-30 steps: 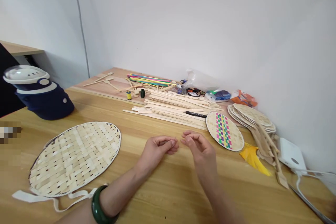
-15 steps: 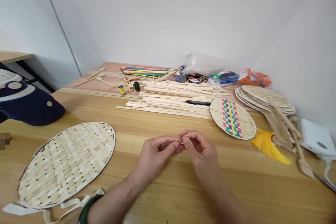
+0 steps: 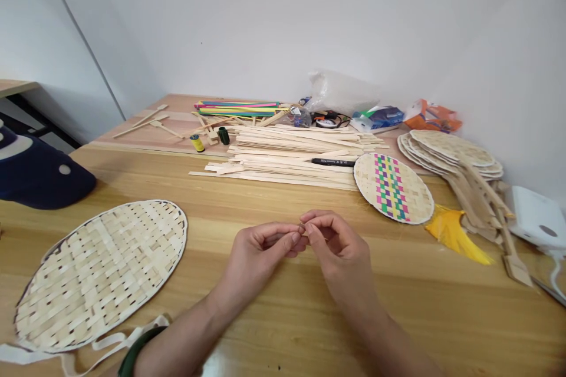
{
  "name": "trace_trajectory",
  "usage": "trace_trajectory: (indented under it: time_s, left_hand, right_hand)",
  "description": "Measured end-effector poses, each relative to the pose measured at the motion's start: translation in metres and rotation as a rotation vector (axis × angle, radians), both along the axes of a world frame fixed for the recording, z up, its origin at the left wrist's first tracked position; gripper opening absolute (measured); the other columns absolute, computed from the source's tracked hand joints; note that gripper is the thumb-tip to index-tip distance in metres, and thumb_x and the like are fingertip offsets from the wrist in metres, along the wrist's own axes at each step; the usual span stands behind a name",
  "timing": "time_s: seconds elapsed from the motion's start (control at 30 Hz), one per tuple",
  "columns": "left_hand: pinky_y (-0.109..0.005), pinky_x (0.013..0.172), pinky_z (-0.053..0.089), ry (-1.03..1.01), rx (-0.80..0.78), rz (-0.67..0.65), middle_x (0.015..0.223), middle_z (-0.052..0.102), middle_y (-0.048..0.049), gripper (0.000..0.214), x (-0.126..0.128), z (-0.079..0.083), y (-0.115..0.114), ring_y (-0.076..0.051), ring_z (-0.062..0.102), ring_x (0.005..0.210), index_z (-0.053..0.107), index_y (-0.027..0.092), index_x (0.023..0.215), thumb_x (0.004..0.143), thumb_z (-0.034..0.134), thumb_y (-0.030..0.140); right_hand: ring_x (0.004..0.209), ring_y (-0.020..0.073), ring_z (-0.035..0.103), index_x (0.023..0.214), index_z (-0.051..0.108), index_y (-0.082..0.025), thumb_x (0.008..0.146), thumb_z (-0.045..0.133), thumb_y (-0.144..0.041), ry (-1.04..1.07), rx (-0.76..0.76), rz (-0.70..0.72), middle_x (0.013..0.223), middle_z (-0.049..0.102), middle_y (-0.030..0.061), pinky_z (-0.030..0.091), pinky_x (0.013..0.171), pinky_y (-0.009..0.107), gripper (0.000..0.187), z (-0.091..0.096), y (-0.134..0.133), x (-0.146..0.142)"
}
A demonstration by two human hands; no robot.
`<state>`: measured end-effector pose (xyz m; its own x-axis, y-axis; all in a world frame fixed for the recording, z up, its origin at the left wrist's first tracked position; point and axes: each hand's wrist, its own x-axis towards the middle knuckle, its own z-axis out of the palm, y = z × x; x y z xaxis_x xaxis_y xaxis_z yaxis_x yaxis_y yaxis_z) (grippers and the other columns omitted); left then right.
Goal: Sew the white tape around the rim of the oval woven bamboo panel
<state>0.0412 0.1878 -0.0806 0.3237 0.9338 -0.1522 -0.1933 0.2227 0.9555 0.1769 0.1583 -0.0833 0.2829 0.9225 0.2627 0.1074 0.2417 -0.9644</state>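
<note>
My left hand (image 3: 260, 250) and my right hand (image 3: 340, 247) meet fingertip to fingertip above the middle of the table (image 3: 265, 318). Both are closed in a pinch. Whatever sits between the fingertips is too small to make out. To the left of my hands lies an oval woven fan panel (image 3: 106, 271) with white binding along its rim. A loose white ribbon (image 3: 119, 341) trails from its lower edge, beside my left forearm. Beyond my right hand rests a round woven fan (image 3: 393, 188) with a coloured checked band and a yellow tassel (image 3: 457, 234).
Pale flat strips (image 3: 283, 156) lie in a pile at the back, with a black marker (image 3: 332, 162) on them. Yellow (image 3: 197, 143) and dark green (image 3: 224, 135) thread spools stand left of it. Stacked fans (image 3: 455, 150) and a white box (image 3: 537, 215) are right; a navy cap (image 3: 44, 174) is left.
The view has shifted slightly, so most things sit a little higher, and those on the left further left. My hands stay pinched together with almost the same pose.
</note>
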Motion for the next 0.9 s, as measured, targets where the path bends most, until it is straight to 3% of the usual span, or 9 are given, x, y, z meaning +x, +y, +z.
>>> trace_trajectory:
  time_s: [0.2,0.9]
  left_hand:
    - [-0.024,0.068,0.06,0.029,-0.019,0.026,0.077,0.079,-0.0024,0.016,0.0016,0.0036,0.0007,-0.02,0.075,0.072,0.08,0.019,0.078,0.067,0.081,0.03]
    - [-0.026,0.073,0.061,0.017,-0.02,0.008,0.08,0.079,-0.0023,0.014,0.0012,0.0024,0.0017,-0.02,0.075,0.077,0.08,0.019,0.081,0.069,0.08,0.027]
  right_hand:
    - [0.082,0.0155,0.064,0.074,0.062,-0.019,0.085,0.061,-0.025,-0.019,0.001,0.003,0.088,0.066,0.0056,0.055,0.067,0.023,0.012,0.0023,0.0009,0.0008]
    - [0.076,0.0133,0.064,0.074,0.062,-0.019,0.085,0.062,-0.025,0.023,-0.006,0.007,0.089,0.065,0.005,0.055,0.062,0.021,0.012,0.0007,0.0006,0.0001]
